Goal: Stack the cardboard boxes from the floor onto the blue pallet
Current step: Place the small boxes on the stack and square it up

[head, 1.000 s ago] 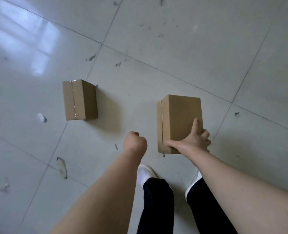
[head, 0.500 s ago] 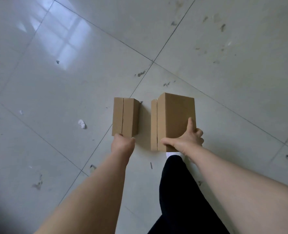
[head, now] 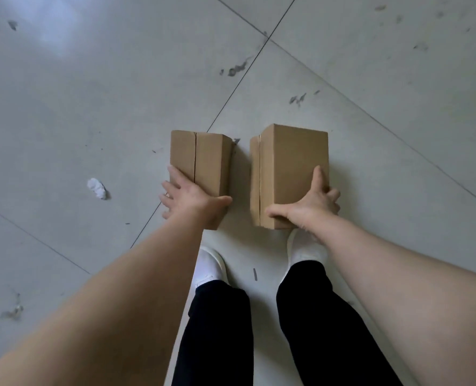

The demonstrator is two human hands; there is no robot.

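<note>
Two brown cardboard boxes lie side by side just in front of my feet. The left box (head: 203, 157) rests on the grey tiled floor with its taped seam facing up. My left hand (head: 192, 199) grips its near end, with the fingers down the left side and the thumb on the right side. My right hand (head: 309, 204) holds the right box (head: 289, 157) at its near end: the thumb lies along the near edge, the index finger on top, and the other fingers round the right side. No blue pallet is in view.
A crumpled white scrap (head: 97, 188) lies on the floor left of the boxes. My white shoes (head: 210, 267) and black trousers fill the bottom centre. The tiled floor (head: 370, 79) carries dark scuffs and grout lines.
My left hand, a loose fist at the left box's near edge before, has spread and closed over that box's end. My right hand keeps hold of the right box, now beside the left one.
</note>
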